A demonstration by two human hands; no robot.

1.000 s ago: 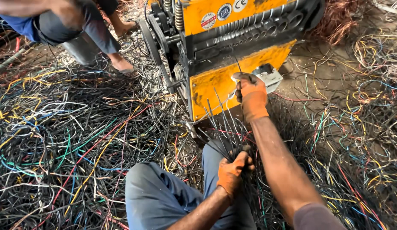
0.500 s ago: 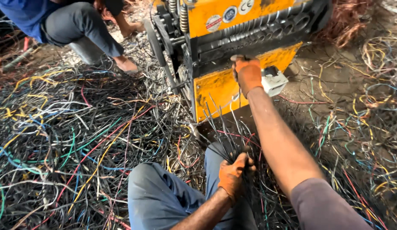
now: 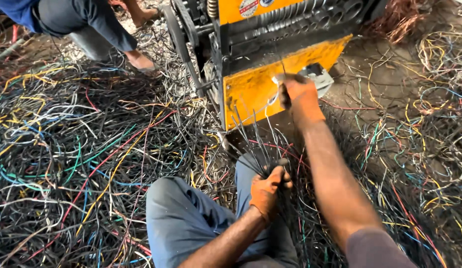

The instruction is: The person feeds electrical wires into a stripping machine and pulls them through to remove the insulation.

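R hand moved down-right vs yellow machine, pinching one black wire; our L hand clenches wire bundle below machine, strands running upward.

Soft even daylight, weak shadows under yellow machine; slight motion blur, wide-angle edge stretch.

Left hand gripping black wires, right hand at yellow machine

the bare dirt floor carries a dense tangle of thin black, yellow, red, green and blue scrap wires spread across left and right, with a yellow metal wire-stripping machine standing at the far middle.
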